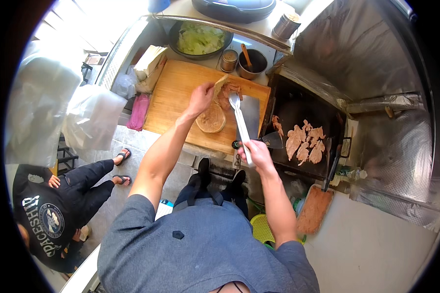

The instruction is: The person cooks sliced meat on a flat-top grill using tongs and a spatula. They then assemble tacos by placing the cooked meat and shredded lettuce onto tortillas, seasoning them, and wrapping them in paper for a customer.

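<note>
My left hand (201, 100) is closed on a bread half (221, 84), tilted up on its edge over the cutting board (173, 93). Below it, a round bread half (211, 120) lies flat on the wood. Beside both, sliced cooked meat (225, 97) is partly hidden by the bread and the tongs. My right hand (257, 155) grips silver tongs (240, 119), their tips at the meat. A wide metal blade (251, 111) lies on the board under the tongs. Close to my right fingers, a spatula (273, 140) reaches over the griddle's edge; whether I also hold its handle I cannot tell.
Meat pieces (305, 141) lie on the dark griddle (298, 102) at right. Behind the board stand a bowl of shredded lettuce (200, 39), a shaker (229, 60) and a pot (253, 63) with a wooden-handled utensil. A person in black (49, 210) is at the left.
</note>
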A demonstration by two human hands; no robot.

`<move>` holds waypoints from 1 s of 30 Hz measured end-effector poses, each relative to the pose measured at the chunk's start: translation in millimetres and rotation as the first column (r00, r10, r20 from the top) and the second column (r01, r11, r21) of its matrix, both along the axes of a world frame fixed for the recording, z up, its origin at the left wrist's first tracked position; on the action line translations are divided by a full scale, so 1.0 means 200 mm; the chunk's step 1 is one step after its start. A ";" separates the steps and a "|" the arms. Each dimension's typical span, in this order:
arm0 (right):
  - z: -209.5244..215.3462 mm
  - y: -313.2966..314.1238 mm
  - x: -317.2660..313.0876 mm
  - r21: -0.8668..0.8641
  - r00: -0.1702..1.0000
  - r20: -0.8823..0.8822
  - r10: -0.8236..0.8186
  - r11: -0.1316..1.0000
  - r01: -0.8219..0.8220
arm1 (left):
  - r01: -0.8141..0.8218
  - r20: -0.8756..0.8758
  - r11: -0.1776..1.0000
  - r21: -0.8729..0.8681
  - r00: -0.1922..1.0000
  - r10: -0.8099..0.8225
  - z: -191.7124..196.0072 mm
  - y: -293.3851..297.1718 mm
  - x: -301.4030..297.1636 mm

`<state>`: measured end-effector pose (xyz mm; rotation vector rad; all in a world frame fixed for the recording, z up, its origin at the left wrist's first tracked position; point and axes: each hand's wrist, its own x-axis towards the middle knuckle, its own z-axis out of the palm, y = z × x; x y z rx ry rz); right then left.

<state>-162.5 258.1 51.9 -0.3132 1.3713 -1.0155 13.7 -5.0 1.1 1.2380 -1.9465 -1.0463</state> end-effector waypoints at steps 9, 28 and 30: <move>0.12 0.63 -0.54 0.169 0.177 -0.968 0.177 0.984 -0.056 | 0.014 0.027 1.000 -0.009 1.000 -0.014 -0.06 -0.04 -0.01; 0.25 -0.16 -0.16 0.129 0.461 -0.843 0.278 0.936 -0.328 | -0.016 0.062 1.000 0.022 0.998 0.014 0.03 -0.07 0.04; 0.19 -0.12 -0.15 0.079 0.484 -0.848 0.216 0.955 -0.287 | -0.004 0.099 1.000 0.017 0.995 0.002 0.07 -0.04 0.03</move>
